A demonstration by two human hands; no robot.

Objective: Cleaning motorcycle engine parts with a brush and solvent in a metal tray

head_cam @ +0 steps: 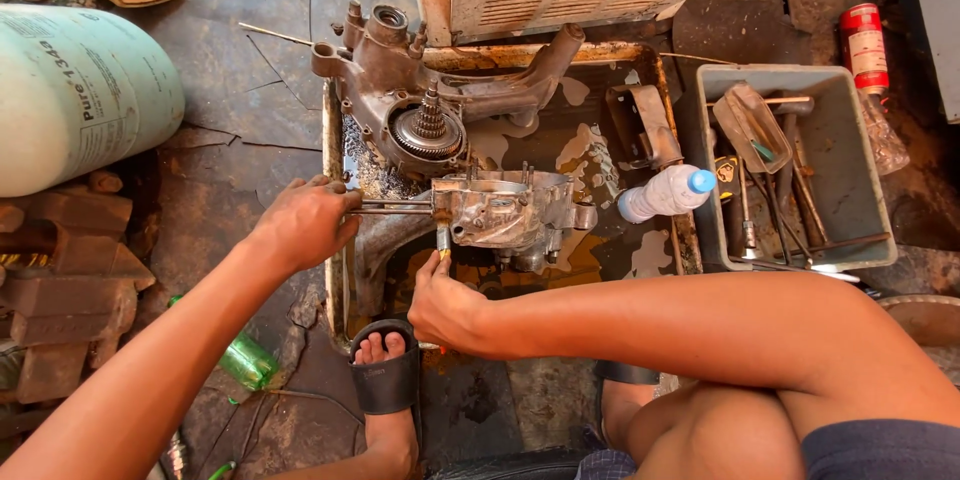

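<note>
1. Cylinder (75,90) – a pale green gas tank lying on its side at the far left, with rusty bricks (60,290) stacked below it.
2. Left hand (300,225) is curled into a fist around the end of a long metal rod (395,206), at the left rim of the metal tray (332,140). The rod runs level to the right and meets the small engine casing (505,212).
3. Green bottle (245,360) lies on the ground under the left forearm, beside a foot in a black sandal (385,370).
4. Right hand (445,305) sits just below the casing, its fingers pinching a short tool (442,240) that stands upright against the casing's lower left corner – whether the tool tip is inside the casing I cannot tell.
5. Small engine casing rests in the middle of the tray; behind it lies a larger crankcase (420,90) with an exposed gear cluster.
6. Plastic water bottle (665,192) with a blue cap lies on the tray's right edge.
7. Grey bin (850,170) at the right holds assorted hand tools; a red spray can (863,45) lies beyond it.
</note>
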